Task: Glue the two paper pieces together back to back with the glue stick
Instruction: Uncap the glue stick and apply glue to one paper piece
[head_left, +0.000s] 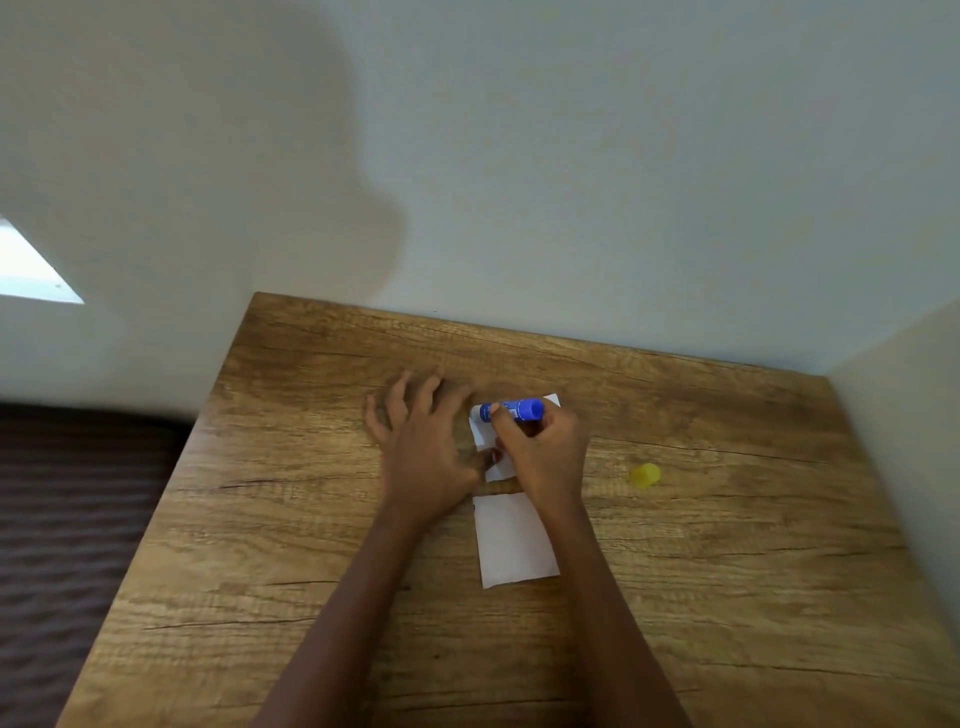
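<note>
Head view looks down on a wood-grain counter (311, 519) set against a pale wall. The right hand (545, 457) has its grip closed around a blue glue stick (514, 409), which lies nearly level, its length running from nine to three o'clock, over the far paper piece (480, 431). That white piece sits near the counter's middle and is mostly covered by the hand; a corner shows at one o'clock of the stick. The left hand (421, 441) lies flat at nine o'clock of this paper, its grip spread wide, fingers splayed on the wood and its thumb side reaching the sheet's left edge. Whether the stick's tip touches the paper cannot be told. The near paper piece (514, 540) lies flat at six o'clock of the first, between the two forearms, apart from it by a strip of wood. A yellow cap (645, 475) rests at three o'clock of the right hand, apart from it.
</note>
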